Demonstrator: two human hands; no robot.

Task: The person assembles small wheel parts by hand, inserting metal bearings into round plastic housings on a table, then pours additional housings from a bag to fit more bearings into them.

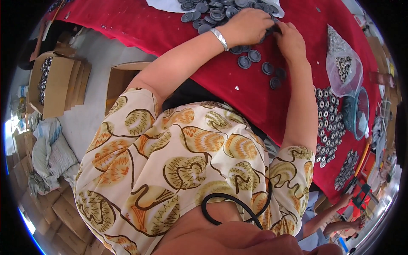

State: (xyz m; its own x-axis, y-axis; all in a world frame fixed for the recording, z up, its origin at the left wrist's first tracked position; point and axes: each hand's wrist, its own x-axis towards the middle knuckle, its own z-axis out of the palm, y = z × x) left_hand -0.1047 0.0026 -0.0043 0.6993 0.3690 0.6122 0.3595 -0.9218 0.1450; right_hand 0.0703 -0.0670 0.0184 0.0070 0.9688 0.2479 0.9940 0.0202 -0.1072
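My left hand (250, 26), with a silver bracelet on its wrist, reaches over the near edge of a pile of dark grey round caps (216, 16). Its fingers are curled closed. Facing it, my right hand (290, 41) has its fingers bent and closed, the fingertips almost meeting those of the left. Whatever sits between the fingertips is small, dark and mostly covered by the hands. Several loose grey caps (254, 56) lie on the red cloth (221, 76) just below the hands.
On the right are rows of small metal-ringed pieces (326, 123), a clear bag of small parts (342, 63) and a teal basket (360, 114). Cardboard boxes (63, 85) and a white sack (53, 148) stand at left. Another person's arms (335, 219) show lower right.
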